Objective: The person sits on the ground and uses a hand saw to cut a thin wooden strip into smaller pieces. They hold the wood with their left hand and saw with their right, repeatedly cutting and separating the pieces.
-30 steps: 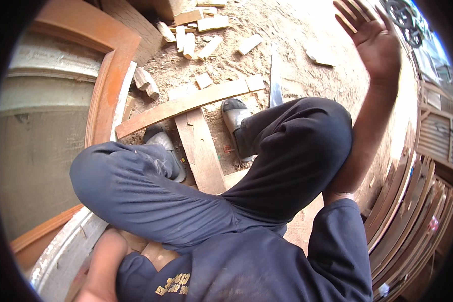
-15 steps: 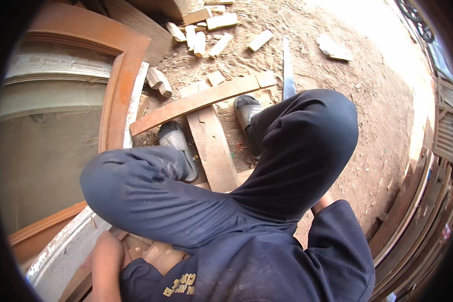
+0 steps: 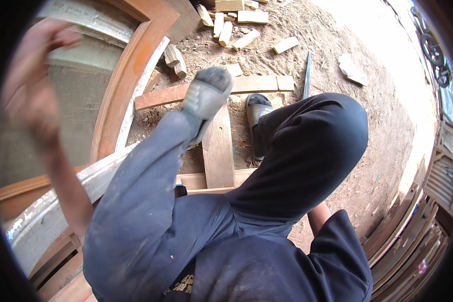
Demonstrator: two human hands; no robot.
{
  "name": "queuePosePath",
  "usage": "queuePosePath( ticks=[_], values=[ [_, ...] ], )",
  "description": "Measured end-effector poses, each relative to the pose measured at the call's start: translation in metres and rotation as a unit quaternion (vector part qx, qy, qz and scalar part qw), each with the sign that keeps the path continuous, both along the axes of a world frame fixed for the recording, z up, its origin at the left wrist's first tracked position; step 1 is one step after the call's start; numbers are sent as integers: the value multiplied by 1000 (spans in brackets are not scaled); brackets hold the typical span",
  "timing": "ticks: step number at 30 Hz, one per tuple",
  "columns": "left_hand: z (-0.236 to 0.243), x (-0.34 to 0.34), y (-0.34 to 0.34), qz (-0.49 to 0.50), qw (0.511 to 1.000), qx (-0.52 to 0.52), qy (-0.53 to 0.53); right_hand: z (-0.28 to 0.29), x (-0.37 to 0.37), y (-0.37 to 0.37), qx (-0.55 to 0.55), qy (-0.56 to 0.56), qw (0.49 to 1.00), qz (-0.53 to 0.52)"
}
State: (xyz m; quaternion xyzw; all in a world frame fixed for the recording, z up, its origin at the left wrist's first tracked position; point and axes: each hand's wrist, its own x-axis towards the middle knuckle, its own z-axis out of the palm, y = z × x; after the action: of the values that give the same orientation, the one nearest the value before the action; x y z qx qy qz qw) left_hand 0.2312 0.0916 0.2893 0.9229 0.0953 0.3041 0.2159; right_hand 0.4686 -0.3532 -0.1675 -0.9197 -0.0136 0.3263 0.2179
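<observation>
Left hand [image 3: 32, 85] has swung up, empty; left foot [image 3: 206, 95] lifted.

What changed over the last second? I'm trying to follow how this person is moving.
The left hand rose, empty, from low at the side. The right hand, raised a second ago, dropped behind the right knee. The left foot lifted off the plank. The right sandal stayed planted.

Plank [image 3: 219, 151] lies between both feet — curved frame [image 3: 131, 65] to its left.

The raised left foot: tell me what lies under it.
Under the raised left foot lie a long wooden plank and an upright board on sandy ground. Their crossing is covered.
</observation>
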Motion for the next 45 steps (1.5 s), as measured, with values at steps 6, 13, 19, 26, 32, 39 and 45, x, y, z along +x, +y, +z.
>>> queuePosePath(
  ticks=[6,13,19,26,32,39,45],
  values=[
    [-255,12,52,26,921,-147,359,103,30,-21,97,-60,992,-57],
    [-384,14,33,-54,901,84,423,230,51,-48,169,-184,960,-128],
    [-426,14,56,-56,887,71,453,307,77,-2,435,-204,837,-262],
    [-382,49,74,-43,788,-115,603,376,103,41,524,-104,803,-265],
    [-378,35,86,-51,860,-108,497,385,68,68,559,-42,796,-227],
    [-407,33,54,51,919,12,392,391,11,99,514,-48,810,-279],
    [-372,46,58,39,882,-140,448,383,-12,98,514,-34,818,-256]
  ],
)
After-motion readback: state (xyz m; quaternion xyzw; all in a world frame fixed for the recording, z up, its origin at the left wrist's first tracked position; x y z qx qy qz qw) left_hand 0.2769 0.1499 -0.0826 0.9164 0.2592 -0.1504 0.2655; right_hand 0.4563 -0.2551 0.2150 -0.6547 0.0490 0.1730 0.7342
